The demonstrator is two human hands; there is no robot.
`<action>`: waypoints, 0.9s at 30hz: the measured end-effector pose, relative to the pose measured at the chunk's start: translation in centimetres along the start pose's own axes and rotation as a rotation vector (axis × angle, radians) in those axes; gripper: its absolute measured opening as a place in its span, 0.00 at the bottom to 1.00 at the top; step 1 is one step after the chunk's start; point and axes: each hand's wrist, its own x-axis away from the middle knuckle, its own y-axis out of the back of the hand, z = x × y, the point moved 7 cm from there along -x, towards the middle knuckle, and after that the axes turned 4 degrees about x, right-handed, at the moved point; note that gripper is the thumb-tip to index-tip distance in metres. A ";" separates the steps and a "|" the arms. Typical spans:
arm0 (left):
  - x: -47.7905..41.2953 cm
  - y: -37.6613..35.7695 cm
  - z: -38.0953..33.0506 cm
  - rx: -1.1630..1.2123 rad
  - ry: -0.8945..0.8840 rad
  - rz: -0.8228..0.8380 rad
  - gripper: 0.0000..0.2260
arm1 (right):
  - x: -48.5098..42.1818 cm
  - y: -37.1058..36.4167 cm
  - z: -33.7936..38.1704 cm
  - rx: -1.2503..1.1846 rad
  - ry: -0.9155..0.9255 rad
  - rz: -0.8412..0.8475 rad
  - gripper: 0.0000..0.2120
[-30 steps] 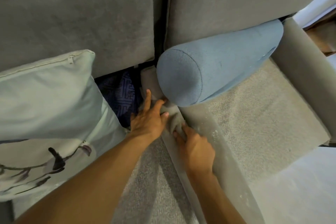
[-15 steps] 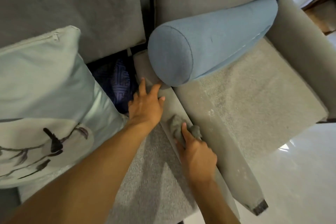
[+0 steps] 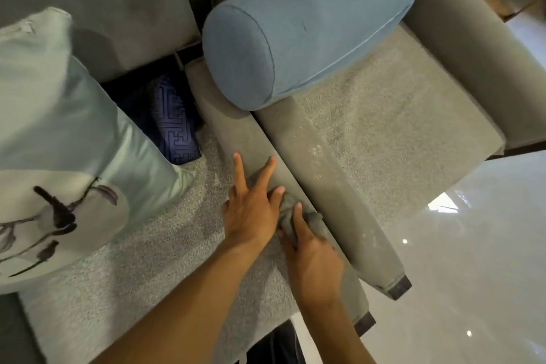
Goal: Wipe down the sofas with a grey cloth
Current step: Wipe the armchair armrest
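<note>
Grey cloth [image 3: 298, 217], bunched, is pressed onto the top of the left sofa's armrest [image 3: 245, 139], towards its front end. It is gripped by the right hand [image 3: 317, 260], whose fingers are curled around it. The left hand [image 3: 251, 213] is laid flat just beside it, fingers spread on the armrest. No writing or label can be read. A blue bolster [image 3: 304, 26] is propped across the back ends of this armrest and the neighbouring sofa's armrest [image 3: 331, 192]. A pale printed cushion [image 3: 59, 139] and a dark patterned cushion [image 3: 174, 124] are seen at the left sofa's back corner.
</note>
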 end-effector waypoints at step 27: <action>-0.6 0.0 0.0 -0.084 0.063 0.143 0.26 | 11.0 -0.7 -14.8 -0.120 -0.699 0.229 0.18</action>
